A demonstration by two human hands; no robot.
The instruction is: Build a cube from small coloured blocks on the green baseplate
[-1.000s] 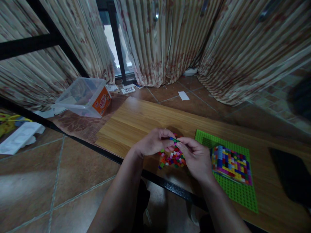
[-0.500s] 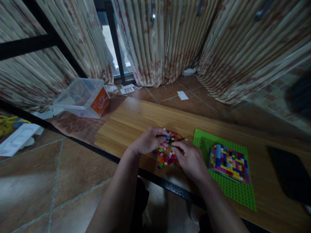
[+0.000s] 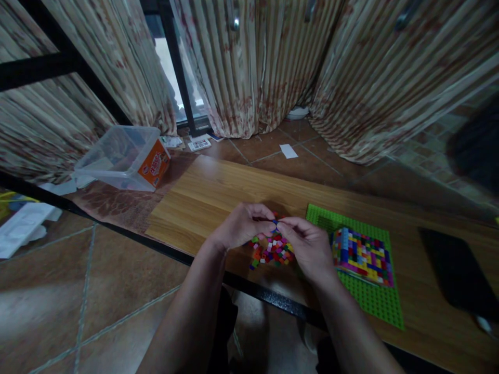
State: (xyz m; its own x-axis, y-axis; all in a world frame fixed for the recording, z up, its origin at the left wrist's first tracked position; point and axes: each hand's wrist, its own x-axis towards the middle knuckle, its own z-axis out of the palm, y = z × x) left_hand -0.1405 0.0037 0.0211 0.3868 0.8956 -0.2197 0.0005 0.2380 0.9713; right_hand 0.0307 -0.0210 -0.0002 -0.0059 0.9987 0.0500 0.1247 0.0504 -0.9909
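Observation:
My left hand [image 3: 246,226] and my right hand [image 3: 307,245] meet above a pile of toy bricks, thumbs and forefingers closed in a pinch. Between their fingertips shows a small blue brick [image 3: 275,224]; whether it is one piece or more I cannot tell. Loose multicoloured bricks [image 3: 273,250] lie on the wooden table just below, partly covered by the fingers. Right of my right hand, a block built of many coloured bricks [image 3: 362,255] sits on a green studded baseplate [image 3: 380,306].
A black tablet-like slab [image 3: 456,267] lies at the table's right. Beyond its left end stands a clear plastic bin [image 3: 117,156] with an orange label. White paper [image 3: 288,151] lies on the tiled floor near the curtains [image 3: 241,72]. A dark edge [image 3: 268,296] runs along the table's front.
My hands have come together, fingertips now meeting at the blue brick above the pile. Before, they were apart, reaching among the loose bricks. The view has shifted slightly.

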